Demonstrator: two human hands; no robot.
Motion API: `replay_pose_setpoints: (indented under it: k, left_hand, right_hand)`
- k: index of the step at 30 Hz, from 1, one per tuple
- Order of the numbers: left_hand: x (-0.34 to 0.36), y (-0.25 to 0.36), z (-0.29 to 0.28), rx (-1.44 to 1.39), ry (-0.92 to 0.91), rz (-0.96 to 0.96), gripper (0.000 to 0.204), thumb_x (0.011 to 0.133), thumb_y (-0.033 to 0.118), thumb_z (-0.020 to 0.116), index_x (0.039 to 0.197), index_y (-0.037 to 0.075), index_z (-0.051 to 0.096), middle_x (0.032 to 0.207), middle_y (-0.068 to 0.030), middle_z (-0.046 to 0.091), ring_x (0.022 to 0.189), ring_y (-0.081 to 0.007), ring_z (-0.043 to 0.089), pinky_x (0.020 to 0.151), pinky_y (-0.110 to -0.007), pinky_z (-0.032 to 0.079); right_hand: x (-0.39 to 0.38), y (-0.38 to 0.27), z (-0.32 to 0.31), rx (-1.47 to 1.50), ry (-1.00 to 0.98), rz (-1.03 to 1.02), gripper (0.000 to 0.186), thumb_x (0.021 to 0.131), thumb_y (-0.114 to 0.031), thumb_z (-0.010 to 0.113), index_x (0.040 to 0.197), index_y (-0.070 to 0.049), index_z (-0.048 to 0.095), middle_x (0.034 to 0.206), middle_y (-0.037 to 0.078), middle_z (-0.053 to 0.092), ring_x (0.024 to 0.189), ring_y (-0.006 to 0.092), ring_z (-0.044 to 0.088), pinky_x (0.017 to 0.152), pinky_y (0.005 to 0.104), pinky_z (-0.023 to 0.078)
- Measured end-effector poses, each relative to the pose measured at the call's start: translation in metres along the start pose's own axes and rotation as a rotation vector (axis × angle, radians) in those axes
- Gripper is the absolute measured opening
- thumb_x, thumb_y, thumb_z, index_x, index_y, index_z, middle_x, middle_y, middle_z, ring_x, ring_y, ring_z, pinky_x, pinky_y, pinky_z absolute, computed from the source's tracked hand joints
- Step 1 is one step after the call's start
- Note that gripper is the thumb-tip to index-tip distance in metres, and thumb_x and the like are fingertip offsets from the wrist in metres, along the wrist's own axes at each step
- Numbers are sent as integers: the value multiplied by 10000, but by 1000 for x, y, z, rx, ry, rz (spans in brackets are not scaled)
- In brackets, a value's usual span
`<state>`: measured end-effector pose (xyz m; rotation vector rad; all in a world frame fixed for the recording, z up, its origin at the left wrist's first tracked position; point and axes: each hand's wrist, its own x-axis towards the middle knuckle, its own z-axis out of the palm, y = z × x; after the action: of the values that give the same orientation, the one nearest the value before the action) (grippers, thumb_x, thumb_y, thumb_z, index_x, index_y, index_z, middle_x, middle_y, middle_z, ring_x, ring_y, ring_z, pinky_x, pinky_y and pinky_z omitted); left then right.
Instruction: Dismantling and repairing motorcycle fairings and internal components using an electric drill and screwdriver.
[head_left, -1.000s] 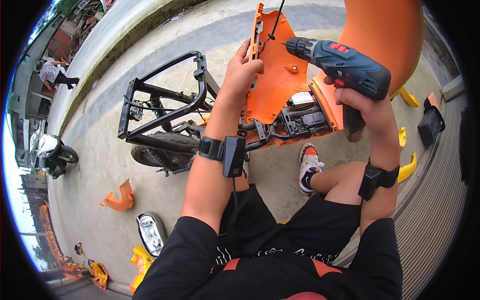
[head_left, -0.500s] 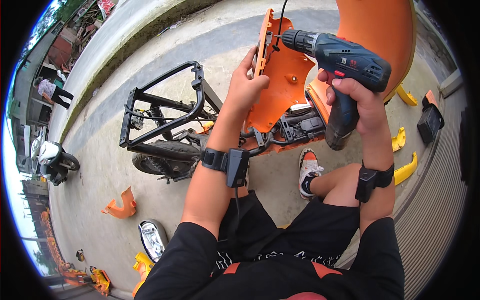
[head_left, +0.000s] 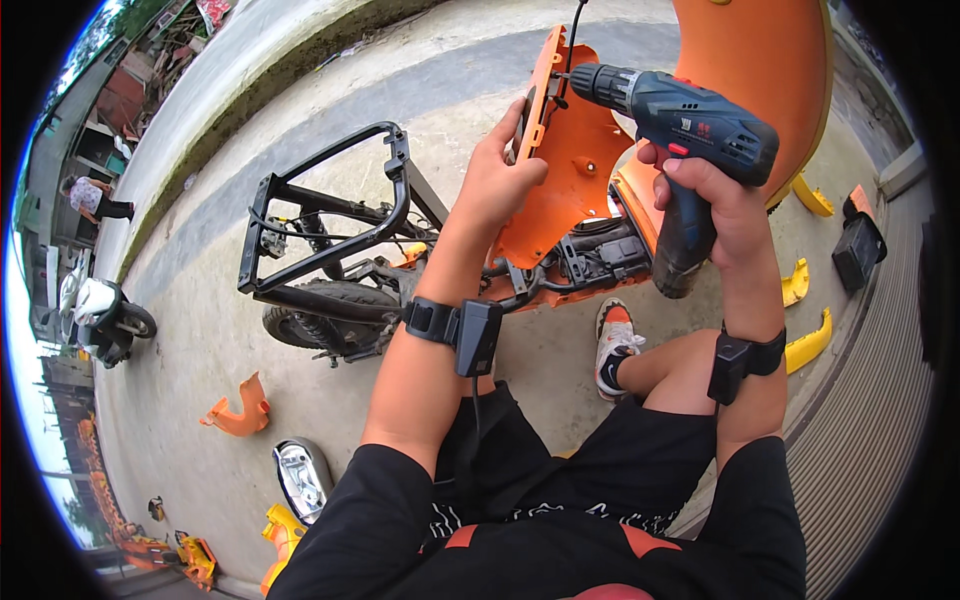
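My right hand (head_left: 705,195) is closed round the grip of a dark blue cordless drill (head_left: 690,125), held level with its chuck pointing left. The drill's bit reaches the raised edge of an orange plastic panel (head_left: 560,210), beside a thin black cable (head_left: 572,45). On that panel's left edge, my left hand (head_left: 500,175) is closed, its thumb on the near side and its fingers mostly hidden behind. Below the panel lies the partly stripped scooter, with its black tubular frame (head_left: 400,210) and rear wheel (head_left: 330,315) bare.
A large orange body part (head_left: 755,90) rises at the upper right. Yellow trim pieces (head_left: 808,342) and a black box (head_left: 858,250) lie on the right. To the left are an orange curved piece (head_left: 240,405), a seat (head_left: 303,478), a parked scooter (head_left: 105,315) and a person (head_left: 90,198).
The orange panel and my left hand have shifted slightly down and to the right. The drill stays nearly in place, its bit still at the panel's edge. The person at far left has bent over.
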<state>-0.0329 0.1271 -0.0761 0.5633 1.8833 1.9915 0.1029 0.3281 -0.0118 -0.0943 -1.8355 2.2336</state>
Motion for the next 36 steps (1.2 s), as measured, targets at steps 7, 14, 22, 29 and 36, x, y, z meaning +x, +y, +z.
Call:
replay_pose_setpoints:
  k: [7,14,22,29,36]
  left_hand:
    - [3,-9,-6,132,-8,-17,873,707,41,600,1535,12,328,1036,-66,601,801,-112,550,705,-240,464]
    - [0,-9,-4,135,4,28,863,712,51,608,1529,-3,332,1102,-88,566,900,-143,557,807,-250,467]
    - [2,-16,-6,206,8,35,863,708,70,617,1525,10,348,1142,-112,518,972,-184,544,886,-268,451]
    - [6,-26,-5,257,39,185,860,702,90,607,1520,12,352,1173,-134,532,1013,-229,549,929,-287,447]
    - [9,-30,-6,359,48,229,868,685,121,610,1508,-3,363,1173,-153,547,1038,-265,549,954,-302,444]
  right_hand:
    - [-2,-2,0,0,-3,17,337,835,-50,653,1163,25,629,971,111,694,677,140,635,628,300,551]
    - [-4,-3,-2,-66,15,22,332,830,-55,649,1152,22,632,953,106,685,683,146,635,637,292,548]
    - [-5,-3,-2,-93,20,32,358,821,-63,647,1168,20,627,957,107,677,692,151,635,650,286,536]
    - [-6,-4,-3,-86,10,7,275,846,-37,647,1117,10,652,941,96,699,683,129,633,634,281,546]
    - [-6,-4,-3,-120,41,11,265,841,-49,656,1100,9,657,928,95,699,673,122,632,608,272,543]
